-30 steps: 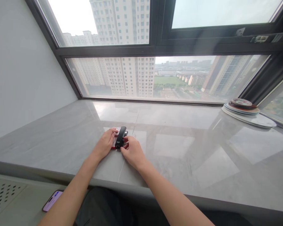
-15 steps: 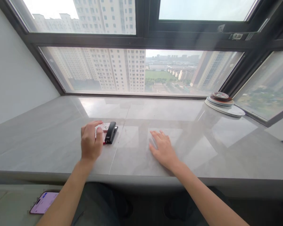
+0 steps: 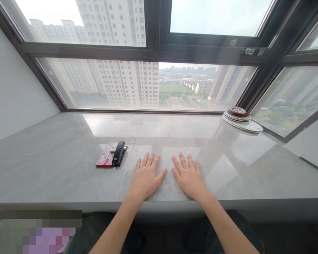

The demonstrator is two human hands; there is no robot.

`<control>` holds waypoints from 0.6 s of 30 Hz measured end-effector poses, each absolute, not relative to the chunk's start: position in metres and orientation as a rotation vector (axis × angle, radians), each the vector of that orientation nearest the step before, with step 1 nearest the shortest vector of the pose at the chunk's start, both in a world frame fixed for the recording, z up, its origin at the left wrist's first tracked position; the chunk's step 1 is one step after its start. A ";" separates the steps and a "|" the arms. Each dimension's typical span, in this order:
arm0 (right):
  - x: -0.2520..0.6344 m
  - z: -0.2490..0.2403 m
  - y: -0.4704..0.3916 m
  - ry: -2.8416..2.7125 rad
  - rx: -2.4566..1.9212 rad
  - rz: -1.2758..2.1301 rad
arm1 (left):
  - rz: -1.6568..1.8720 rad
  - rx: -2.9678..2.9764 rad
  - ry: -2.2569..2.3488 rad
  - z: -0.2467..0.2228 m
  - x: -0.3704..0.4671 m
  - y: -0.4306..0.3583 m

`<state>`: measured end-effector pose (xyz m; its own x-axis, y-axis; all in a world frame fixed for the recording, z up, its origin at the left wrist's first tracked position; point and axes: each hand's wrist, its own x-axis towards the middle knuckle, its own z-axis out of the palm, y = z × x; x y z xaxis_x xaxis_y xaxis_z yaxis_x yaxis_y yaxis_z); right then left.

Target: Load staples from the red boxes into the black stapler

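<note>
My left hand (image 3: 146, 178) lies flat on the grey stone sill (image 3: 69, 176), its fingers spread and nothing in it. Beside it, my right hand (image 3: 188, 178) also rests palm down with fingers apart. To the left of my hands sits a black stapler (image 3: 118, 153), apart from both. It stands at the right side of a flat red-and-white box (image 3: 105, 158). A small white-and-red box (image 3: 113, 147) lies on top of the flat one, against the stapler.
At the back right corner, a stack of plates and round lids (image 3: 242, 121) stands near the window frame (image 3: 148, 111). A thin dark pen-like object (image 3: 313, 165) lies by the right wall. Below the sill at lower left, a blurred-out area (image 3: 47, 240) shows purple.
My left hand has left the side of the boxes and stapler, moved right and come down flat on the sill. My right hand has spread its fingers flat. The view has shifted slightly.
</note>
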<state>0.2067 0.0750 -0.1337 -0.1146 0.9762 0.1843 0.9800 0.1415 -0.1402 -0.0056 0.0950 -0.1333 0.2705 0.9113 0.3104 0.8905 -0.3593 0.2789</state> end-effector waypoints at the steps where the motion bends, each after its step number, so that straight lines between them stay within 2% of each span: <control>1: 0.206 -0.135 0.075 -2.179 -1.921 -0.035 | 0.655 2.463 1.750 -0.132 -0.006 0.095; 12: 0.204 -0.133 0.071 -2.162 -1.925 -0.036 | 0.674 2.443 1.738 -0.127 -0.002 0.096; 18: 0.207 -0.130 0.072 -2.161 -1.935 0.020 | 0.960 2.151 1.481 -0.092 -0.013 0.060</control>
<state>0.2065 0.0719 -0.1299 -0.0943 0.9811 0.1689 0.9779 0.1231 -0.1690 -0.0133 0.0598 -0.0918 0.2211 0.9180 0.3292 0.6752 -0.3877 0.6276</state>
